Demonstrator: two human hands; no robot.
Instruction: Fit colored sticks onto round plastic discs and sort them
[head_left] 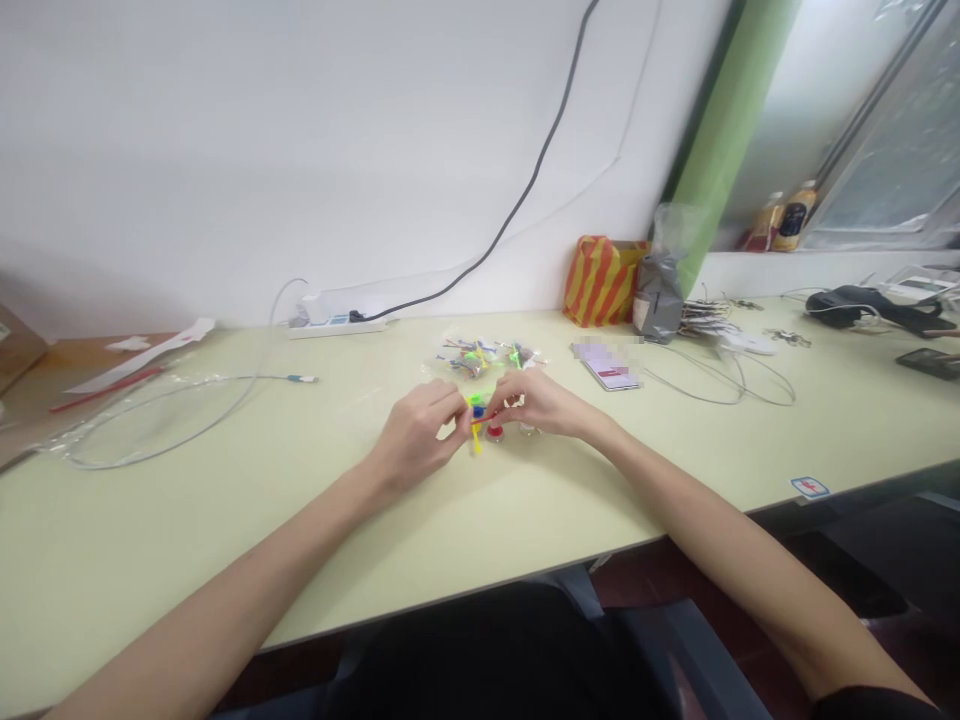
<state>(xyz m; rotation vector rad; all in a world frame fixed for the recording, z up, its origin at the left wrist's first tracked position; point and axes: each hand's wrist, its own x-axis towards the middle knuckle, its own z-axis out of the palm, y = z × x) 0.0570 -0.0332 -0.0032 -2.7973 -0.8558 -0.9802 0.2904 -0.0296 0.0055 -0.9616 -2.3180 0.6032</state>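
Both hands meet over the middle of the table, their fingertips close together. My left hand (420,430) is closed in a pinch at the left end of a thin red plastic piece (482,420). From the other side, the closed fingers of my right hand (534,402) are at its right end. Right by my left fingertips is a yellow plastic piece (477,442), with a small blue part (478,411) close to it. Under my right hand stand a red round piece with a clear base (495,433) and a whitish one (529,430), partly covered.
Behind the hands lie clear bags of colourful small parts (472,357). A phone (611,366), a striped bag (601,282) and a grey bag (658,300) are at the back right. A power strip (334,325) sits by the wall; a cable (202,440) curves across the left.
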